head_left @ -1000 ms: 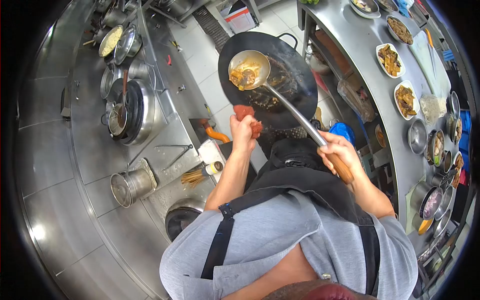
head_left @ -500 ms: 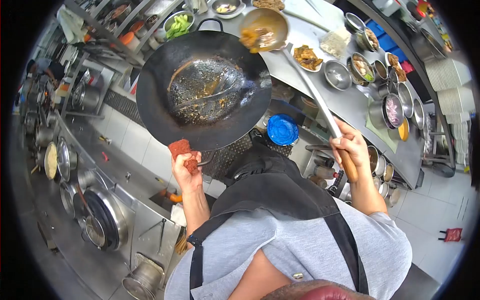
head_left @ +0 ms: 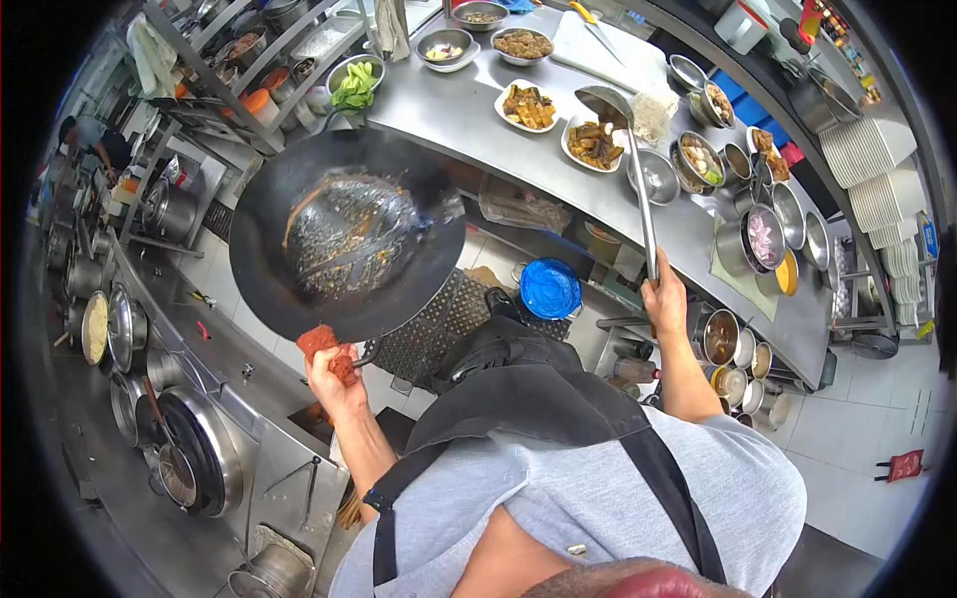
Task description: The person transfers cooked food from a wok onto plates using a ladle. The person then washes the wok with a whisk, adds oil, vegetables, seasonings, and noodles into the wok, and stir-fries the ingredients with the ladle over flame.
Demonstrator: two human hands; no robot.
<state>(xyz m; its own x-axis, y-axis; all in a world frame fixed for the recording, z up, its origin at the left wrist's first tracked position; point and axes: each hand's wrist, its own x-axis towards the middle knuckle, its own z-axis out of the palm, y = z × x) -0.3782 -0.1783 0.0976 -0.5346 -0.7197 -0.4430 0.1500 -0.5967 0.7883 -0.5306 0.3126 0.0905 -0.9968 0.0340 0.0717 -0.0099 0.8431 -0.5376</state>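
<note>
My left hand (head_left: 339,384) is closed around a red cloth (head_left: 317,340) at the handle of a large black wok (head_left: 269,254). The wok hangs above the floor, with brown residue and scraps on its inner surface. A long-handled steel ladle (head_left: 640,184) is gripped in my right hand (head_left: 665,299). Its bowl is tipped over the far edge of a white plate (head_left: 574,151) of brown, glossy food pieces. Just left of it stands a second plate (head_left: 501,104) with similar food.
On the steel counter (head_left: 439,125) are a bowl of green vegetables (head_left: 356,85), a white cutting board (head_left: 638,62) with a knife, and several metal bowls. A blue-lined bucket (head_left: 550,289) stands on the floor. Stacked plates (head_left: 867,159) are at right. Another person (head_left: 95,140) is far left.
The ladle, earlier loaded with food near the wok's rim, has moved right and tipped over the right-hand plate. The wok has shifted left and down in view, with my left hand still on it.
</note>
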